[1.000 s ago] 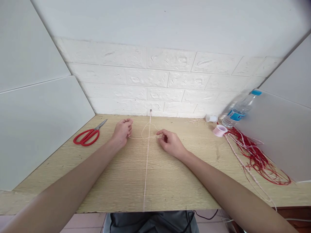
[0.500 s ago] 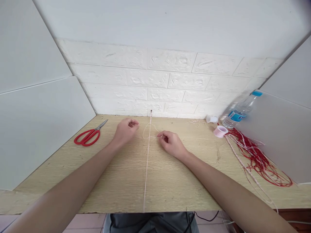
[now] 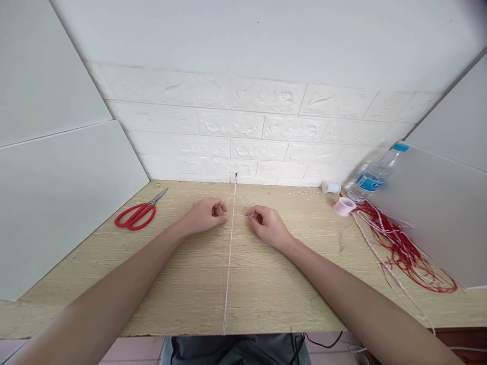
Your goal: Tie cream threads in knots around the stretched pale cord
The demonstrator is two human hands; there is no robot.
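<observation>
A pale cord (image 3: 229, 263) runs taut from a small hole at the wall's foot down to the table's front edge, with a braided part near the wall. Thin pale thread (image 3: 240, 213) loops around it on both sides. To the right of the cord, my right hand (image 3: 269, 224) pinches this thread between thumb and forefinger. My left hand (image 3: 207, 215) is close on the cord's left, fingers curled, thumb and forefinger apart at the loop's left side. Whether its fingertips touch the thread is hard to make out.
Red-handled scissors (image 3: 137, 213) lie at left. On the right are a pink thread spool (image 3: 344, 207), a white spool (image 3: 331, 187), a water bottle (image 3: 375, 175) against the side panel, and a tangle of red cords (image 3: 403, 248). Thread scraps (image 3: 307, 191) lie near the wall.
My left hand has moved right and slightly toward me, up to the thread loop by the cord. My right hand stays in place, still pinching the thread.
</observation>
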